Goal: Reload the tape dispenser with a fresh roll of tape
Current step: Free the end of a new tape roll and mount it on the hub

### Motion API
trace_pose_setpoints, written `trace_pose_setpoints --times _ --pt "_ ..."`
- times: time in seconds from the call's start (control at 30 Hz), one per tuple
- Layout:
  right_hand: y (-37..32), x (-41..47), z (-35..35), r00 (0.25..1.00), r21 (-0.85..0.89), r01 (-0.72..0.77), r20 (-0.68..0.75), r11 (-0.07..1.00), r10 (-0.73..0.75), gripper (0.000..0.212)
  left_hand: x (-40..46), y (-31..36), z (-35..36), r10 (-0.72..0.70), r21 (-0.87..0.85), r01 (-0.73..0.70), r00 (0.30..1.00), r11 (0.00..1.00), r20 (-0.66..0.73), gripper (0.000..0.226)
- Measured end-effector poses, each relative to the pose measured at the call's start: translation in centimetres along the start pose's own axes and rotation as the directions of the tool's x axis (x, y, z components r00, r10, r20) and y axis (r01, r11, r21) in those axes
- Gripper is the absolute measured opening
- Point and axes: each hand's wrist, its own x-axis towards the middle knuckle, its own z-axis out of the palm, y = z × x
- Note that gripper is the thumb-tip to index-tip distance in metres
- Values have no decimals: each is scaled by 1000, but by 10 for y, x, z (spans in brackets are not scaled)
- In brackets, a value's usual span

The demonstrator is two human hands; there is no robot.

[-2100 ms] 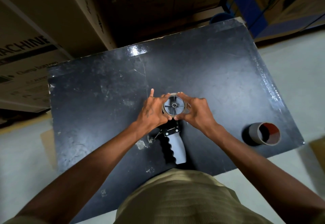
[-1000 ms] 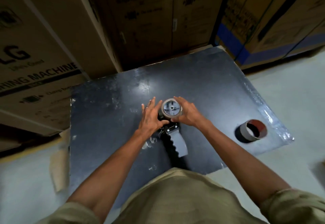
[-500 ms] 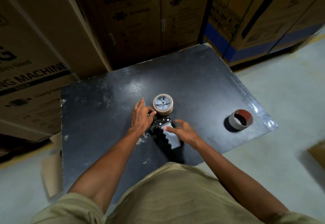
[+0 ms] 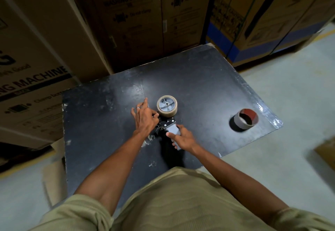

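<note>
Tape dispenser (image 4: 167, 121), grey-handled, with tan tape roll (image 4: 167, 106) seated: right hand (image 4: 183, 138) wraps its handle, left hand (image 4: 145, 118) pinches at the frame; unthreaded tape may stick back.

You wear an olive-tan top with a faint wavy ribbed weave, its short sleeves ending above your elbows at about 7 and 5 o'clock. Both forearms are bare. Your left hand (image 4: 145, 119) carries a thin silver ring; your right hand (image 4: 183, 138) shows none.
</note>
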Motion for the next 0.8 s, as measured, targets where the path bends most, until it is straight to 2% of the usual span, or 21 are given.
trace_pose_setpoints --times 0.1,0.23,0.33,0.5,0.63,0.8 --pt "0 0 2 999 -54 22 -23 998 -23 35 -3 1 0 14 15 -14 1000 1000 17 5" --pt "1 3 3 999 -63 19 -27 998 -21 36 -6 3 0 54 44 -55 998 997 25 16" --pt "0 1 7 1000 -57 19 -22 998 -20 37 -8 0 -1 101 68 -102 995 992 21 8" --pt "-1 1 7 1000 -35 18 4 999 -18 32 -11 -9 -3 153 102 -153 988 983 14 15" --pt "-2 -2 9 999 -40 47 13 998 -46 30 -15 -14 -6 201 129 -200 980 971 11 5" --pt "-2 -1 11 1000 -2 17 10 1000 -17 28 -20 -20 -5 219 134 -213 975 968 -29 10"
